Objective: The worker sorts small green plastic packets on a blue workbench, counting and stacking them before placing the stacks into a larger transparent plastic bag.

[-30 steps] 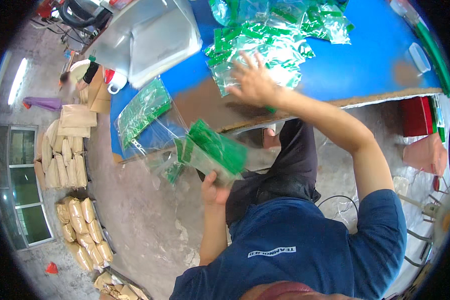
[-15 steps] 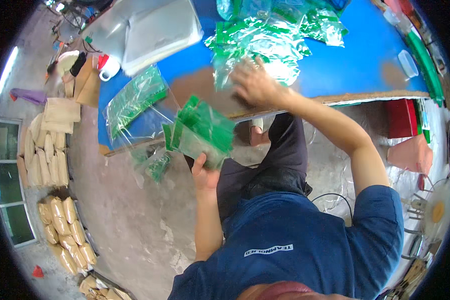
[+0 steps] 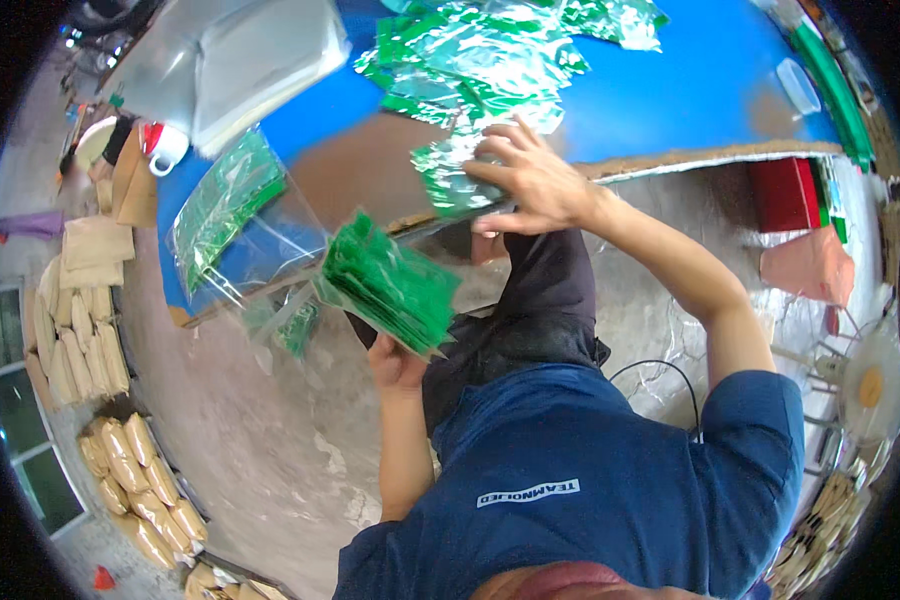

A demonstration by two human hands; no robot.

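The left hand (image 3: 395,362) grips a stack of green packets (image 3: 390,285) from below, its long axis slanting from upper left to lower right, just off the blue tabletop (image 3: 670,90) edge. The right hand (image 3: 530,180) pinches a shiny green foil packet (image 3: 450,175) at that edge, having drawn it nearer since a moment ago; the stack has risen closer.

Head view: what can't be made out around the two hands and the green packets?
- Left hand: fingers hidden behind the green stack.
- Stack count: packets overlap, too fine.
- Foil packet under right hand: contents lost in glare.
- Packet pile: cut off by top edge.
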